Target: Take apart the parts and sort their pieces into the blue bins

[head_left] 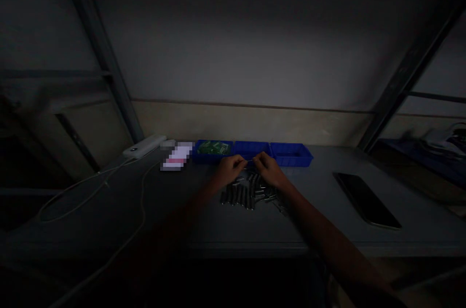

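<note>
Holding slim piece (249,160) between hands (229,167) (268,167), both pinched nearly closed; small metallic parts (243,194) lying just below.

dim light | grey-over-beige wall (240,65) | 2 metal uprights (91,22) | grey tabletop (327,191)

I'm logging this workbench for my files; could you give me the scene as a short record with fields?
left hand: fingertips pinched at one end of a thin piece
right hand: fingertips pinched at its other end
below the hands: small metal pieces lying on the table
behind the hands: three blue bins in a row; the left one holds green items
table's left side: lit screen, white power strip
table's right side: dark phone
lighting: dim
unclear: what the thin piece is
</note>
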Tool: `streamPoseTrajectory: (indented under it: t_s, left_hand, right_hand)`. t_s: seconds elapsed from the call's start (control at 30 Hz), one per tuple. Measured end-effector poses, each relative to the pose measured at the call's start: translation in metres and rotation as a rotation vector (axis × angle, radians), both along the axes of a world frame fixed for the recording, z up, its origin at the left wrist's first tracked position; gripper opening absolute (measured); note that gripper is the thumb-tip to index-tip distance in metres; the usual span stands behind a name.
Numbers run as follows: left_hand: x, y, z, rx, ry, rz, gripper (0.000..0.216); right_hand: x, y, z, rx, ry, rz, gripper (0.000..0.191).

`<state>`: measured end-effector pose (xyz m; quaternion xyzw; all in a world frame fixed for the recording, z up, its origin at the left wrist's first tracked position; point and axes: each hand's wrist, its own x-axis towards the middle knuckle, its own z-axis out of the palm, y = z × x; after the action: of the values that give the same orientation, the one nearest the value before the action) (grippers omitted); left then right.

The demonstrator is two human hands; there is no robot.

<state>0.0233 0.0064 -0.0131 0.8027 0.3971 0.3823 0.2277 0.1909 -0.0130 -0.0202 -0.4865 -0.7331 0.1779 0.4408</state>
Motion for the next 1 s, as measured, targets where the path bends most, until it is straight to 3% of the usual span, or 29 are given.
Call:
streamPoseTrajectory:
  t_s: [0.33, 0.57, 0.67, 0.77, 0.83, 1.0]
  left_hand:
    - [0.003, 0.001, -0.005, 0.001, 0.016, 0.123, 0.023]
    - [0.008, -0.006, -0.002, 0.056, -0.014, 0.131, 0.023]
    - [0.008, -0.003, -0.005, 0.061, 0.020, 0.147, 0.026]
    - [0.004, 0.005, -0.010, 0.023, 0.176, 0.168, 0.026]
    - [0.002, 0.010, -0.013, -0.020, 0.309, 0.187, 0.021]
    - [0.004, 0.012, -0.014, -0.066, 0.472, 0.201, 0.019]
  right_hand:
    - [0.013, 0.001, 0.014, 0.010, -0.036, -0.187, 0.030]
    - [0.009, -0.001, 0.014, -0.009, -0.185, -0.069, 0.038]
    - [0.008, 0.001, 0.013, 0.015, -0.226, -0.097, 0.035]
    - [0.019, 0.005, 0.014, 0.037, -0.229, -0.234, 0.028]
    - [0.032, 0.008, 0.015, 0.026, -0.205, -0.401, 0.025]
    - [0.059, 0.013, 0.016, -0.145, -0.196, -0.797, 0.030]
